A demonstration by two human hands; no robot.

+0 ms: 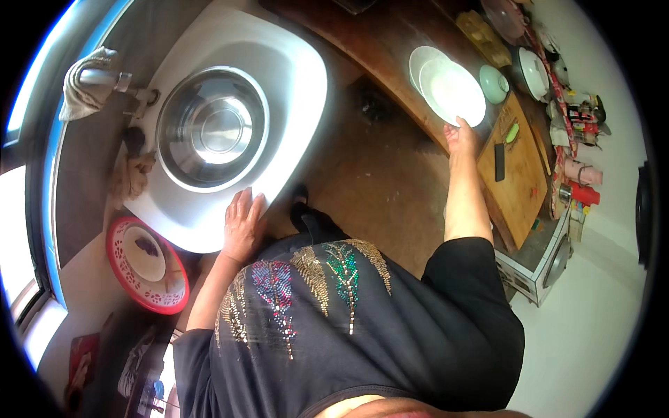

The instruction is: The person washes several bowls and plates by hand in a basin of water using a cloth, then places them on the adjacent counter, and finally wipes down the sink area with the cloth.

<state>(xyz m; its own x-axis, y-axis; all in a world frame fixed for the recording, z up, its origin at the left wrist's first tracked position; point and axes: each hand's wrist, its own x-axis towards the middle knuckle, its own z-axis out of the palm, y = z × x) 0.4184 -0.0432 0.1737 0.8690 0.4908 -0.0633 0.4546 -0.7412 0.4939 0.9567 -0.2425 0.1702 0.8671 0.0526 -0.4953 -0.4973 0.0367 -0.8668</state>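
Note:
My right hand (pixel 461 138) grips the near rim of a white plate (pixel 452 94), thumb on top, at the edge of the wooden counter. Another white dish (pixel 422 58) lies partly behind that plate. My left hand (pixel 243 217) rests on the near edge of the white sink (pixel 300 68), fingers apart, holding nothing. Inside the sink sits a round stainless steel basin (pixel 214 128). Right of my right hand are a wooden cutting board (pixel 517 193), a dark-handled knife (pixel 499 162) and a green vegetable piece (pixel 512 132). A pale green bowl (pixel 493 83) stands beside the plate.
A cloth (pixel 89 86) hangs over the faucet (pixel 125 82) at the left. Below the sink's left side is a red-rimmed basin (pixel 117 245) with a bowl (pixel 143 253) inside. An enamel basin (pixel 532 73), a red thermos (pixel 584 194) and jars line the far right.

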